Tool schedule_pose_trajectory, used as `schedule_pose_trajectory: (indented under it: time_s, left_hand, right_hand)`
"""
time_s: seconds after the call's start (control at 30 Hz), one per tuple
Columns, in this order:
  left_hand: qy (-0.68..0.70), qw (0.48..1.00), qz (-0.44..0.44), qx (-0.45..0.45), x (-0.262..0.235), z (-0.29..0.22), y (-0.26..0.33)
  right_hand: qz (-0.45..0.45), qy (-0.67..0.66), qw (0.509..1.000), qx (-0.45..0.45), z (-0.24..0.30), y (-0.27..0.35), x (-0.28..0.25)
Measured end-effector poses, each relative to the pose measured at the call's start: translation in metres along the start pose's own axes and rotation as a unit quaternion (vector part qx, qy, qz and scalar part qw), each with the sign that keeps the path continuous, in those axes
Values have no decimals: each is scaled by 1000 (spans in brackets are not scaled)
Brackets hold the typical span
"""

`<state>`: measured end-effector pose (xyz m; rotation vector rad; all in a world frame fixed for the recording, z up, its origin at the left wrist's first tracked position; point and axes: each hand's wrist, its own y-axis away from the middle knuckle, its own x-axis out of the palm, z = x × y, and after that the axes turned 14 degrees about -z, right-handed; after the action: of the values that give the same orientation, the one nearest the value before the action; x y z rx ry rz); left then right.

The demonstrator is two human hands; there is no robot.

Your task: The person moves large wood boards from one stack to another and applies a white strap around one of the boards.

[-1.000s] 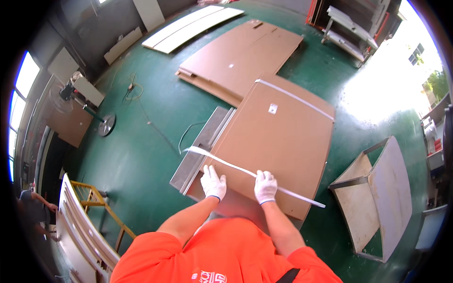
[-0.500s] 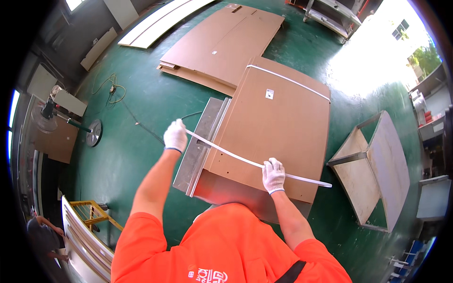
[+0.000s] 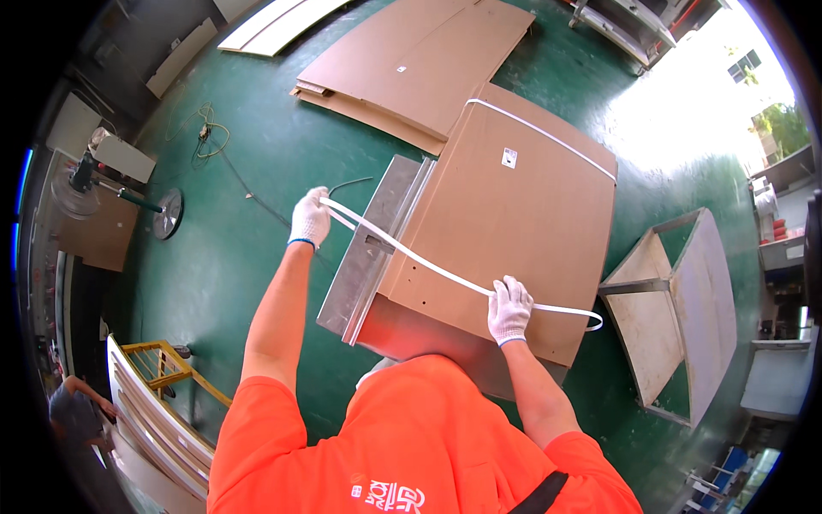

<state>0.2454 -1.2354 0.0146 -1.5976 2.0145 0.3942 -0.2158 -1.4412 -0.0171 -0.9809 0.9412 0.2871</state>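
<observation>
A long white strap [image 3: 425, 260] runs slantwise across a brown cardboard-faced stack [image 3: 514, 223] in front of me. My left hand [image 3: 310, 218], in a white knit glove, is closed on the strap beyond the stack's left side. A second strand drops from that hand toward the grey metal ledge [image 3: 364, 248]. My right hand [image 3: 510, 310], gloved too, is over the strap near the stack's front right, its fingers appearing curled around it. Past this hand the strap bends into a loop at the right edge. Another white band [image 3: 544, 137] crosses the stack's far end.
Flat brown cardboard [image 3: 411, 64] lies behind the stack on the green floor [image 3: 231, 283]. To the right stands an angular board frame [image 3: 706, 317]. A round-based stand [image 3: 169, 214], a cable [image 3: 208, 141] and a yellow frame [image 3: 167, 364] are leftward. Another person [image 3: 77, 411] is at lower left.
My left hand has moved slightly left and down, showing two strap strands. The strap's right end now curls into a loop. The view has shifted, and my right hand still lies over the strap.
</observation>
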Motion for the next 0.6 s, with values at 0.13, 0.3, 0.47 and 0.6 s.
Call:
schedule_pose_trajectory:
  time_s: [0.13, 0.3, 0.47, 0.6]
  left_hand:
    - [97, 993, 59, -44, -7, -86, 4]
    - [43, 992, 112, -45, 22, -41, 17]
    - [22, 990, 118, -73, 68, 14, 47]
    - [-77, 989, 100, 75, 103, 9, 90]
  right_hand:
    - [1, 29, 999, 15, -17, 2, -8]
    - [4, 23, 1000, 8, -8, -2, -6]
    - [0, 9, 1000, 9, -1, -4, -3]
    - [-2, 21, 1000, 7, -5, -4, -7]
